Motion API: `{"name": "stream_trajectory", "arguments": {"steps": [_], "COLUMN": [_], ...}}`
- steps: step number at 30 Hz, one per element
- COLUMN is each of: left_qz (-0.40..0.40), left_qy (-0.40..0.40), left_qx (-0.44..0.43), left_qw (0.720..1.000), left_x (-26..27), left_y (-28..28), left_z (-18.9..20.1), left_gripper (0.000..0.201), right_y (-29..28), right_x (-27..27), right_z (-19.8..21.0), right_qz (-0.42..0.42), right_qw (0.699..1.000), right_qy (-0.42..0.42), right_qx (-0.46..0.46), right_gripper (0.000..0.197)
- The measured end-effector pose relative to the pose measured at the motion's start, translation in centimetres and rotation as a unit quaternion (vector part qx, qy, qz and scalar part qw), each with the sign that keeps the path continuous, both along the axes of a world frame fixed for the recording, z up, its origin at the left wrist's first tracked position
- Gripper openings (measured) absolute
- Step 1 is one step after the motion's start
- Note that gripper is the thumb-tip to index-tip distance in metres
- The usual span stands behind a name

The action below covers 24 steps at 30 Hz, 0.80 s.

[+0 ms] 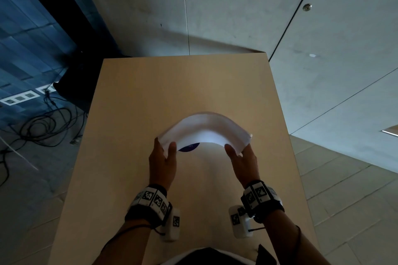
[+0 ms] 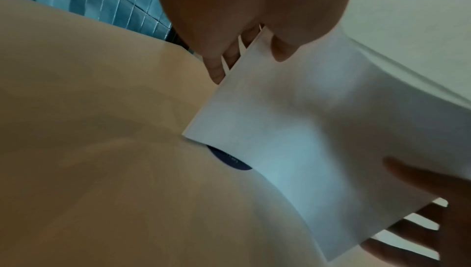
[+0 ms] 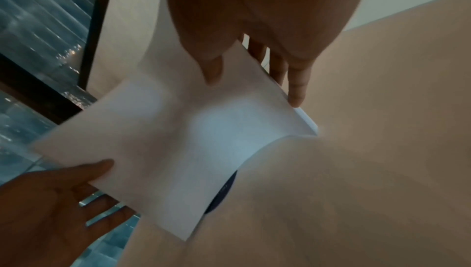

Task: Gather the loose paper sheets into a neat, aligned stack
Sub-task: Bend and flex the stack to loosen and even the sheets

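A stack of white paper sheets [image 1: 206, 127] is held above the light wooden table [image 1: 172, 84], bowed upward in an arch. My left hand [image 1: 164, 153] pinches its left end, thumb on the near face and fingers behind. My right hand [image 1: 239, 153] pinches the right end the same way. The left wrist view shows the left hand [image 2: 249, 63] on the paper stack [image 2: 305, 130]. The right wrist view shows the right hand [image 3: 254, 86] on the paper stack [image 3: 191, 150]. A dark blue round patch [image 1: 189, 148] shows under the arch; I cannot tell whether it is on the table or on a sheet.
The table's far edge [image 1: 185, 57] stands close to a grey wall. Its left edge drops to a floor with black cables [image 1: 43, 122] and a dark box [image 1: 73, 84]. Bare tabletop lies beyond the paper and on both sides of it.
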<state>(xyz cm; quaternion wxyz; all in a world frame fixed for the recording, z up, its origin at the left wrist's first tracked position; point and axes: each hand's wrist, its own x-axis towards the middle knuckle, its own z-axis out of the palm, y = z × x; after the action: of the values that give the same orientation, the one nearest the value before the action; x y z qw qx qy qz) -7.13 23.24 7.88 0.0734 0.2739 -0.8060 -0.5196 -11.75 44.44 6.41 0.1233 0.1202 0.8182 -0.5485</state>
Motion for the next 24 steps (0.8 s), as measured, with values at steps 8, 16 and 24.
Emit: {"name": "stream_trajectory", "arguments": {"steps": [8,16,24], "left_qz": [0.076,0.108,-0.042], "left_qy": [0.050,0.024,0.024], "left_qx": [0.098,0.106,-0.001], "left_qw": [0.991,0.988,0.999], "left_x": [-1.5,-2.4,-1.0], "left_y": [0.5,0.8,-1.1], "left_z": [2.9,2.9,1.6], "left_gripper": [0.062,0.048,0.042], "right_y": [0.2,-1.2,-0.3], "right_x": [0.0,-0.6,-1.5], "right_z": [3.7,4.9,5.0], "right_qz": [-0.060,-0.114,-0.127], "right_qw": [0.986,0.983,0.984], "right_qy": [-0.003,-0.010,0.030], "right_qx": [-0.154,-0.142,-0.125], "right_gripper": [0.061,0.067,0.043]}}
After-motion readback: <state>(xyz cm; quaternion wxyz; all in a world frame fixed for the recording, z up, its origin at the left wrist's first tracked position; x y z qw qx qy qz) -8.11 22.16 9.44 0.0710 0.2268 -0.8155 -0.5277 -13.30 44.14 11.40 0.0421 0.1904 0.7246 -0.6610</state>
